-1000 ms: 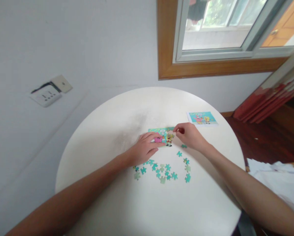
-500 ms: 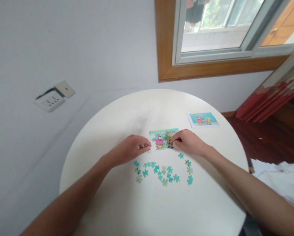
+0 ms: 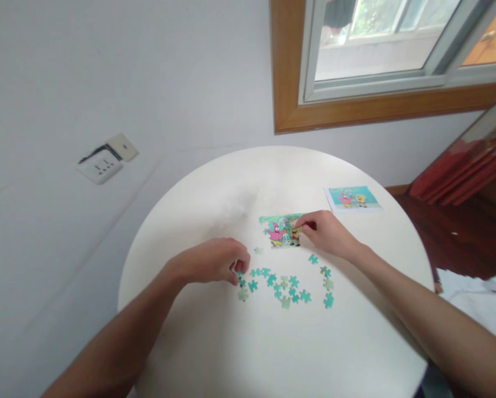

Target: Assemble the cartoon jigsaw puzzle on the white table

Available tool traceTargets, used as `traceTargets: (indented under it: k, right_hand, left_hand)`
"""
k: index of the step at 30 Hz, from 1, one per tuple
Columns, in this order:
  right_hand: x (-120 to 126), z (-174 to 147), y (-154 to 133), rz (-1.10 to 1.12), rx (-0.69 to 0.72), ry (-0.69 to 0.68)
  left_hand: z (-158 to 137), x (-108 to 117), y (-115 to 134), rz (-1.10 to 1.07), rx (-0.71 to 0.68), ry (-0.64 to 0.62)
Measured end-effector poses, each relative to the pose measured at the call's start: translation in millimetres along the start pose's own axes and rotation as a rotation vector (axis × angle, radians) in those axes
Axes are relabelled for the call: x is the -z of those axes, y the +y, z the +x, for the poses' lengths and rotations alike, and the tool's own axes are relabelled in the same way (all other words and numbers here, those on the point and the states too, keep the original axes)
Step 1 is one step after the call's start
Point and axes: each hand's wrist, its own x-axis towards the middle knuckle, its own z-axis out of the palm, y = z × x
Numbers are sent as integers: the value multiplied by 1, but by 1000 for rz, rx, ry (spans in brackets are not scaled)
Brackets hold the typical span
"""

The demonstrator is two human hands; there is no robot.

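A partly joined jigsaw puzzle [image 3: 278, 235] with a pink starfish and a yellow sponge character lies on the white round table [image 3: 273, 342]. My right hand [image 3: 325, 232] is at its right side, thumb and forefinger pinched on a jigsaw piece at that edge, which they mostly cover. My left hand [image 3: 225, 260] is lowered to the left end of the loose pieces, with its curled fingertips closed about a small teal jigsaw piece [image 3: 240, 275]. Below the puzzle lie several loose teal and pale green pieces [image 3: 293, 282]. One pale piece [image 3: 258, 250] lies between my left hand and the puzzle.
A picture card [image 3: 353, 198] showing the same characters lies at the table's back right. More loose pieces [image 3: 328, 299] lie in a short column near my right forearm. Behind the table are a white wall with a socket [image 3: 101, 166] and a wood-framed window [image 3: 289, 113].
My left hand has come down from beside the puzzle to the leftmost loose pieces, its fingers curling. My right hand stays at the puzzle's right side. The whole view has shifted slightly.
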Motion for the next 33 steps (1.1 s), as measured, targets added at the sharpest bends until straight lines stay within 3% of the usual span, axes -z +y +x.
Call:
traceTargets:
  k: [11, 22, 28, 33]
  right_hand:
    - [3, 0, -3, -17, -5, -7]
    - [4, 1, -4, 19, -1, -25]
    - [3, 1, -2, 6, 2, -26]
    - [3, 1, -2, 10, 6, -29]
  left_hand:
    - [8, -17, -9, 24, -63, -35]
    - [6, -9, -1, -23, -171, 1]
    - [7, -13, -7, 4, -166, 63]
    - [6, -11, -4, 26, -178, 35]
